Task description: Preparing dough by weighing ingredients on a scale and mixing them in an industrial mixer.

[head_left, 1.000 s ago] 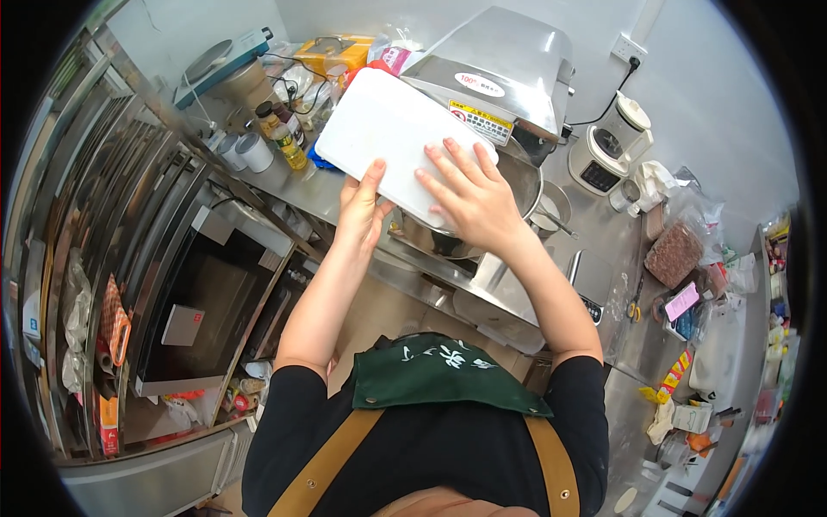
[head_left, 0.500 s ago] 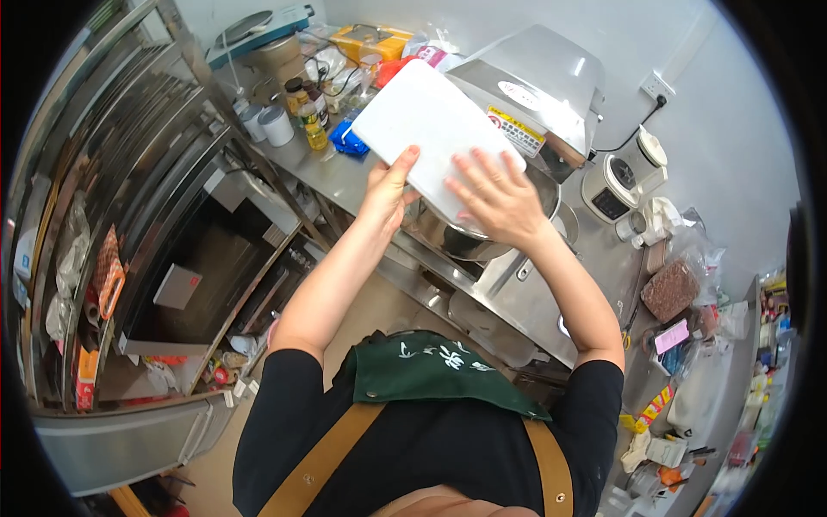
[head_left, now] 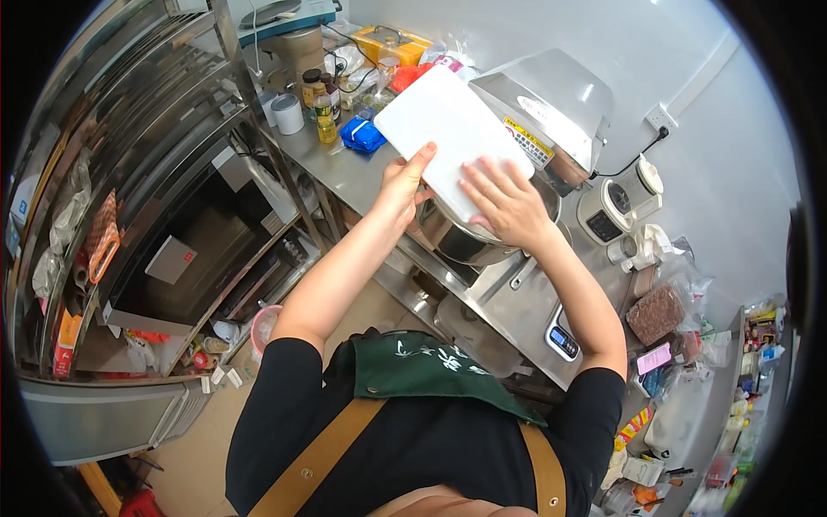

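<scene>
My left fingers [head_left: 417, 162] grasp a white slab [head_left: 444, 121] over a metal bowl [head_left: 469, 246]; my right fingers [head_left: 494, 179] lie spread on it, ungripping.
At far left, the dark rim cuts off a metal rack [head_left: 151, 103]; my left thumb shows on top, the other left fingers mostly hidden; the slab covers much of the bowl, contact unclear, contents unseen; rightward, it hides part of a steel machine [head_left: 551, 86].
</scene>
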Available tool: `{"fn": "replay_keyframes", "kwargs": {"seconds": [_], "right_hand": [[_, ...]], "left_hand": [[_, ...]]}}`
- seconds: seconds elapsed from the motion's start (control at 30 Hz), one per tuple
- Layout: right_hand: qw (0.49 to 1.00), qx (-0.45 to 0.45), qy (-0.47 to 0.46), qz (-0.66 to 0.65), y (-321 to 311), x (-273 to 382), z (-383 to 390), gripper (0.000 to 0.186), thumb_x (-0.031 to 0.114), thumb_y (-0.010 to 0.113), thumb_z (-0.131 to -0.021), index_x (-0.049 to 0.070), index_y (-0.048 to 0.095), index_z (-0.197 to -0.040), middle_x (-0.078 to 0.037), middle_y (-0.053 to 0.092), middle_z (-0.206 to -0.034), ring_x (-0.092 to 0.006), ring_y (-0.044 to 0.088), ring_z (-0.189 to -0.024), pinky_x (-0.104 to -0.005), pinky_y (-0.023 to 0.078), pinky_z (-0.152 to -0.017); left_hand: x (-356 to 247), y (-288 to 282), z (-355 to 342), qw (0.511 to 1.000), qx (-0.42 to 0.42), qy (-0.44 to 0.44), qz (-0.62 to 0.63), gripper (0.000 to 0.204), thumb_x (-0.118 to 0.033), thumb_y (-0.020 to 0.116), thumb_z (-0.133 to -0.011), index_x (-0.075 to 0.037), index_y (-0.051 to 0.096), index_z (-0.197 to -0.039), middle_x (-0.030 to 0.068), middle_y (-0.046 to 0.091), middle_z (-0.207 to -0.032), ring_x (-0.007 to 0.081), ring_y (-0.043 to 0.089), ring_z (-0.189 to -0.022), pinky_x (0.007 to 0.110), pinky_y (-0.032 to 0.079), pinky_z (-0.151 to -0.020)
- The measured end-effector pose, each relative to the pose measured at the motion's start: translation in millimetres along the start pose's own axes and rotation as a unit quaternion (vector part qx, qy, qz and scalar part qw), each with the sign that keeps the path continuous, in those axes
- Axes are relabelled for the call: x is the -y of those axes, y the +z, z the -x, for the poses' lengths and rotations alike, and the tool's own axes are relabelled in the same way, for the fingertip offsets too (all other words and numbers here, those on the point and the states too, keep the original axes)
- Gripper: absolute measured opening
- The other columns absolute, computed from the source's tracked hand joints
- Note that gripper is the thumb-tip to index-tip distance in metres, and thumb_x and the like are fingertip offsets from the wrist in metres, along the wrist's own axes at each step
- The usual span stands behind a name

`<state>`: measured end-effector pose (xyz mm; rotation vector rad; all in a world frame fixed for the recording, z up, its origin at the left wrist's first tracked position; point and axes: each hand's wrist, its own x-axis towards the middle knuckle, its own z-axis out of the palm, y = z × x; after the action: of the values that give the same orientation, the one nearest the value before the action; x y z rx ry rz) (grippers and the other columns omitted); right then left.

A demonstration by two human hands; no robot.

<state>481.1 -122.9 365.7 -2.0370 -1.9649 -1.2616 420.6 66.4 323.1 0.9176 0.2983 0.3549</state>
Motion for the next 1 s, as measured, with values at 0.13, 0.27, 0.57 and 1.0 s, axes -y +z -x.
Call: {"fn": "replay_keyframes", "kwargs": {"seconds": [0.13,0.27,0.57,1.0], "right_hand": [[0.996,0.085,-0.020,-0.005,-8.1,-1.9,-5.8,0.051,0.043,0.049,-0.081,0.014,0.046,-0.123,-0.007,0.041,-0.132,-0.0259,0.035,-0.125,-0.0445,0.019,-0.105],[0.999,-0.014,0.040,0.026,-38.5,-0.3,-34.9,0.049,0.041,0.049,-0.082,0.014,0.047,-0.123,-0.008,0.042,-0.131,-0.0270,0.035,-0.125,-0.0450,0.016,-0.106],[0.993,0.082,0.017,-0.080,0.2,6.9,-16.5,0.054,0.043,0.049,-0.080,0.010,0.047,-0.122,-0.013,0.042,-0.130,-0.0300,0.037,-0.122,-0.0449,0.021,-0.104],[0.881,-0.201,0.384,-0.193,-52.1,90.6,77.8,0.038,0.005,0.066,-0.067,-0.002,0.053,-0.103,-0.017,0.057,-0.098,-0.0317,0.054,-0.093,-0.0399,0.042,-0.081]], "left_hand": [[-4.4,2.9,2.4,1.000,0.010,0.008,-0.014,0.060,-0.044,0.070,-0.071,-0.002,0.050,-0.109,0.0079,0.056,-0.102,0.0181,0.055,-0.089,0.041,0.045,-0.078],[-5.7,2.0,5.1,1.000,-0.004,-0.007,-0.014,0.061,-0.047,0.068,-0.071,-0.003,0.051,-0.109,0.0076,0.057,-0.103,0.0184,0.054,-0.089,0.041,0.044,-0.079],[-2.0,4.7,-1.7,0.998,-0.030,0.007,-0.047,0.068,-0.050,0.069,-0.068,-0.003,0.050,-0.113,0.0105,0.055,-0.107,0.0220,0.051,-0.099,0.045,0.039,-0.083],[12.2,26.4,63.2,0.935,0.042,0.299,-0.186,0.057,-0.026,0.073,-0.071,0.002,0.047,-0.114,0.0107,0.054,-0.108,0.0212,0.051,-0.101,0.034,0.042,-0.085]]}}
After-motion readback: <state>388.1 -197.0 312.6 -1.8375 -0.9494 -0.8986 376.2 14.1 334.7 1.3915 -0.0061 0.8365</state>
